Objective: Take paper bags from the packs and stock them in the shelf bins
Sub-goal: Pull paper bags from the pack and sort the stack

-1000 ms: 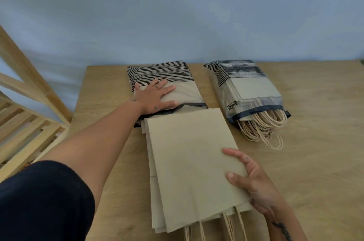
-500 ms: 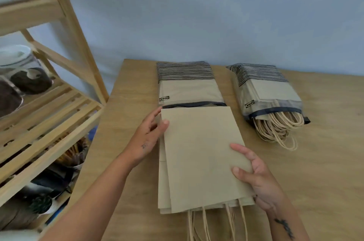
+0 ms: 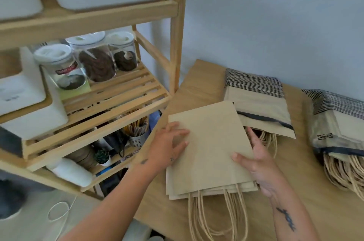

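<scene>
A small stack of flat brown paper bags (image 3: 212, 142) with twine handles is held between both hands above the left part of the wooden table (image 3: 307, 197). My left hand (image 3: 167, 148) grips its left edge, my right hand (image 3: 258, 164) its right edge. Behind it lies a pack (image 3: 258, 102) with a striped wrapper, open at its near end. A second pack (image 3: 338, 122) lies at the far right, with handles spilling from it. White bins (image 3: 33, 102) sit on the wooden shelf (image 3: 118, 93) to the left.
The shelf's middle level carries three lidded jars (image 3: 94, 59) beside the white bins. The lower level holds a cup of pencils (image 3: 137, 134), a small plant and a white bottle. The shelf's upright post (image 3: 177, 30) stands against the table's left edge. A white cord lies on the floor.
The view has swung left, bringing the shelf into sight. Both hands have carried the stack of bags left, toward the shelf, and off the pack's mouth.
</scene>
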Tool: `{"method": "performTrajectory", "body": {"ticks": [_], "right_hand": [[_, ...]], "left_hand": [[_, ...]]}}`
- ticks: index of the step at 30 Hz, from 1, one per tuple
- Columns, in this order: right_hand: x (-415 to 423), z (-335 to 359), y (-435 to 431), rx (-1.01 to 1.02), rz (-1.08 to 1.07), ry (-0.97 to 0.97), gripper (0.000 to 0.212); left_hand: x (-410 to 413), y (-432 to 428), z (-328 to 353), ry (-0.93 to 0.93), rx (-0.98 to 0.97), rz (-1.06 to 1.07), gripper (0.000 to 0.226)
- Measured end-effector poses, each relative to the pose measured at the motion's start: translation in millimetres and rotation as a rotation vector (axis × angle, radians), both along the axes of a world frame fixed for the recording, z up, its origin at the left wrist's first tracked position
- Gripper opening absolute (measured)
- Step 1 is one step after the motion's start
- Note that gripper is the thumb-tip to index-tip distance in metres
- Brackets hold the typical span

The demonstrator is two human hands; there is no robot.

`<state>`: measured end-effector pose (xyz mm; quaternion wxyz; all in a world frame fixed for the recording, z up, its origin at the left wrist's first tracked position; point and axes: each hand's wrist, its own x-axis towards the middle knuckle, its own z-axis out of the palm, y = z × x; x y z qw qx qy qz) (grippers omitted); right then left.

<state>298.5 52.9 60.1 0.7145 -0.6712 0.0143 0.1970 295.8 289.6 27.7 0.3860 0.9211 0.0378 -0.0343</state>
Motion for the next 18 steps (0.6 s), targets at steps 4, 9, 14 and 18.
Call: {"method": "performTrajectory", "body": {"ticks": [4, 9, 14, 18], "right_hand": [[8.2, 7.7, 12.4, 0.074, 0.013, 0.110, 0.086], [11.6, 18.2, 26.2, 0.219, 0.031, 0.246, 0.073], [14.9, 27.1, 42.2, 0.282, 0.086, 0.154, 0.076], [12.6, 33.5, 50.8, 0.317, 0.104, 0.098, 0.067]], "left_hand": [[-6.6, 7.4, 3.8, -0.038, -0.017, -0.015, 0.035], [-10.5, 6.4, 15.5, -0.009, -0.151, -0.030, 0.052], [-8.4, 4.8, 26.8, -0.022, -0.292, -0.037, 0.061], [-7.1, 2.9, 32.5, -0.017, -0.372, -0.024, 0.066]]}}
